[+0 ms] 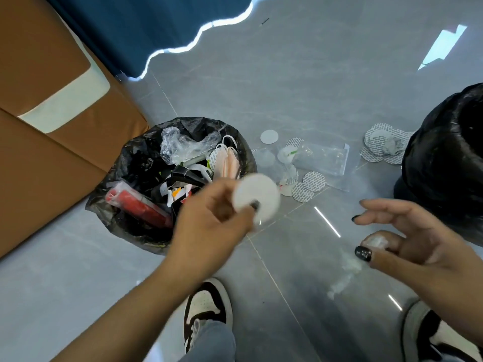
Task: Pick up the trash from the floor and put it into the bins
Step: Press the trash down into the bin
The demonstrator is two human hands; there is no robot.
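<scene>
My left hand pinches a white round disc just right of the near rim of a black-lined bin, which is full of wrappers, masks and a red packet. My right hand hovers over the floor with its fingers loosely spread and nothing in them. Past the hands, trash lies on the floor: a plain white disc, printed round seals, a clear plastic bag and a pile of seals. A second bin with a black liner stands at the right edge.
A brown cardboard box stands left of the full bin, and a blue curtain hangs behind it. My two shoes are on the grey tiled floor below the hands.
</scene>
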